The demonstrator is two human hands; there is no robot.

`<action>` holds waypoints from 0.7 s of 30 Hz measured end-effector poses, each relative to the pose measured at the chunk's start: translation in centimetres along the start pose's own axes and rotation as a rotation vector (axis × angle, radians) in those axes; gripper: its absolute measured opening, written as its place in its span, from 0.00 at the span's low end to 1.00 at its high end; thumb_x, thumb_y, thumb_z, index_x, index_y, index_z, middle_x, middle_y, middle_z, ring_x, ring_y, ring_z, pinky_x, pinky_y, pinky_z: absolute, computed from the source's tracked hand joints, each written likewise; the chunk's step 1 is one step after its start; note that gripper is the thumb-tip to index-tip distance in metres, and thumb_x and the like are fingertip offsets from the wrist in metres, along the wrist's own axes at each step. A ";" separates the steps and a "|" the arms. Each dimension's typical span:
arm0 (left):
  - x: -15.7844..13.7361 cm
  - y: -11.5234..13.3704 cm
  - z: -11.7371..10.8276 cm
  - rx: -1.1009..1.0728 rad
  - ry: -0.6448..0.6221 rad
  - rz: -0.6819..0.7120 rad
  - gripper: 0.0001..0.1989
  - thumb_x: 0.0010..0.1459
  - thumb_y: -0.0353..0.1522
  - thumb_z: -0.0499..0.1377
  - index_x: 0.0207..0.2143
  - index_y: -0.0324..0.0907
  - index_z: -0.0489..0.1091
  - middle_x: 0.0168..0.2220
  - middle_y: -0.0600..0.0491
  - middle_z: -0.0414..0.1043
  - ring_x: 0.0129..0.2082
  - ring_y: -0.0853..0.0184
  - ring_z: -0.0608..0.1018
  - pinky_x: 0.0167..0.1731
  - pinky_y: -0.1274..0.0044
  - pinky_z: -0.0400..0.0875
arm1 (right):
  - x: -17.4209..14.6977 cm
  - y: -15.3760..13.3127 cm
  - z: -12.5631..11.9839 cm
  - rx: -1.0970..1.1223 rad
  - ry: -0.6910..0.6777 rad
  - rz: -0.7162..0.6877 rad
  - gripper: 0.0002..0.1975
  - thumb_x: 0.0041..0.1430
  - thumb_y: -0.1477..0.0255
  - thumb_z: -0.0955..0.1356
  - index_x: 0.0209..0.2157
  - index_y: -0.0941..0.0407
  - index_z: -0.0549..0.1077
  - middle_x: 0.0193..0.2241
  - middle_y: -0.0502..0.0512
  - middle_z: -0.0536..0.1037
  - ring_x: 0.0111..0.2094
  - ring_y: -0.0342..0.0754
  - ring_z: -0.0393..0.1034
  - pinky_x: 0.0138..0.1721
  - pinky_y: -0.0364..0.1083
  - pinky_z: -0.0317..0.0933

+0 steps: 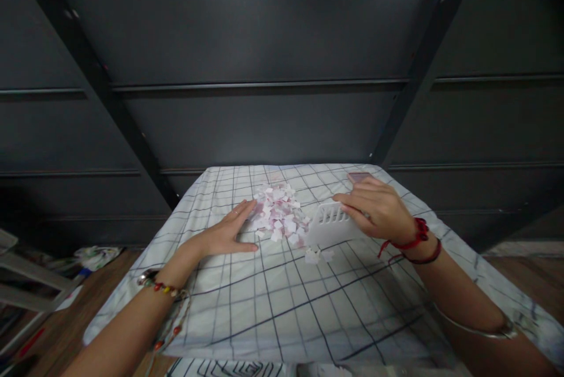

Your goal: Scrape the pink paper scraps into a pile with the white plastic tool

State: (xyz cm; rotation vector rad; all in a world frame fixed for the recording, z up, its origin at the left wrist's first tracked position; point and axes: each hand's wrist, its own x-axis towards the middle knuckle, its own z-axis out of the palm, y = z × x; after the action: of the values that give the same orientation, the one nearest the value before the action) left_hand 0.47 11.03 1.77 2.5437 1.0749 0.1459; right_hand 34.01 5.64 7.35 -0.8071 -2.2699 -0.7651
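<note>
A heap of small torn paper scraps (279, 212), white with pink patches, lies on the checked tablecloth (264, 300). At the heap's left side my left hand (229, 231) rests on the cloth, fingers stretched out and thumb apart, its fingertips at the scraps. My right hand (374, 206) grips a flat white slotted plastic piece (330, 233), held on edge against the heap's right side. A few loose scraps (318, 256) lie just in front of that piece. Part of the white piece is hidden behind my fingers.
Beyond my right hand, a small pinkish flat object (359, 177) lies near the table's far edge. Dark panels (264, 130) rise directly behind the table. At the left, a pale metal frame (35, 295) stands on the wooden floor beside a crumpled bag (97, 257).
</note>
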 end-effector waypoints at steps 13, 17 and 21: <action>-0.1 0.0 -0.1 -0.015 0.010 0.005 0.52 0.49 0.55 0.55 0.63 0.42 0.28 0.64 0.44 0.25 0.61 0.50 0.36 0.57 0.60 0.38 | -0.1 0.3 0.3 -0.058 0.004 0.004 0.10 0.56 0.75 0.61 0.31 0.58 0.73 0.18 0.50 0.69 0.24 0.43 0.62 0.31 0.45 0.55; -0.1 0.0 -0.1 -0.026 0.005 0.001 0.51 0.49 0.54 0.55 0.63 0.43 0.28 0.64 0.45 0.25 0.61 0.49 0.35 0.57 0.59 0.38 | -0.5 0.8 0.3 -0.107 -0.009 0.043 0.10 0.55 0.75 0.61 0.32 0.58 0.73 0.18 0.50 0.68 0.25 0.44 0.61 0.32 0.46 0.55; -0.1 0.2 -0.1 -0.036 0.010 0.005 0.51 0.49 0.53 0.57 0.63 0.45 0.28 0.64 0.46 0.25 0.61 0.48 0.36 0.57 0.58 0.39 | -0.2 0.3 0.3 -0.064 0.026 0.030 0.10 0.55 0.75 0.61 0.32 0.57 0.73 0.18 0.49 0.69 0.24 0.43 0.60 0.31 0.45 0.54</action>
State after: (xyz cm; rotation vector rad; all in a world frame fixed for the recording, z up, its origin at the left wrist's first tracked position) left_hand 0.49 10.91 1.97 2.5165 1.0604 0.1777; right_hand 34.29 6.02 7.06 -0.8538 -2.2152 -0.8332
